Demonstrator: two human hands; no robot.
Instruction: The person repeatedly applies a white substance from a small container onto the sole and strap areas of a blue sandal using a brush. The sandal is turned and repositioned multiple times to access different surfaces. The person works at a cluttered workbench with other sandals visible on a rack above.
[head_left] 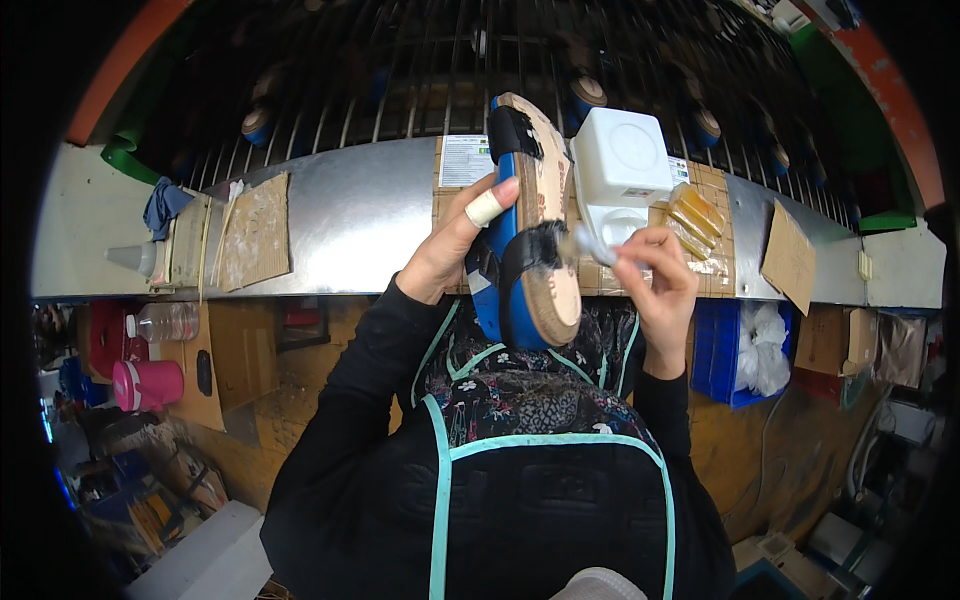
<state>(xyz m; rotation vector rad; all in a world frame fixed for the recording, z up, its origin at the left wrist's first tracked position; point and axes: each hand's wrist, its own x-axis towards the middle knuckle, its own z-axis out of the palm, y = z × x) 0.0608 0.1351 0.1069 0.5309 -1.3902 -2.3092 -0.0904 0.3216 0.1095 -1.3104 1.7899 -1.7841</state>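
Note:
My left hand (450, 240), with pale tape round the thumb, grips a blue shoe last (508, 200) from its left side. The last is held tilted with its sole side up. A tan insole (541, 180) covers that side, and black straps (533, 252) are folded over its edges at both ends. My right hand (662, 285) pinches a small brush (597, 245), blurred, with a pale handle. The brush's tip is at the nearer black strap, by the insole. Just beyond the brush stands a white plastic container (622, 155) on a white base.
Yellowish blocks (695, 222) lie right of the container on the cardboard-covered bench. Cardboard pieces (257, 232) lie on the metal top (350, 200). Behind are metal rollers with more blue lasts (588, 92). A blue crate (718, 345) with white bags hangs low right; a pink bucket (148, 385) stands left.

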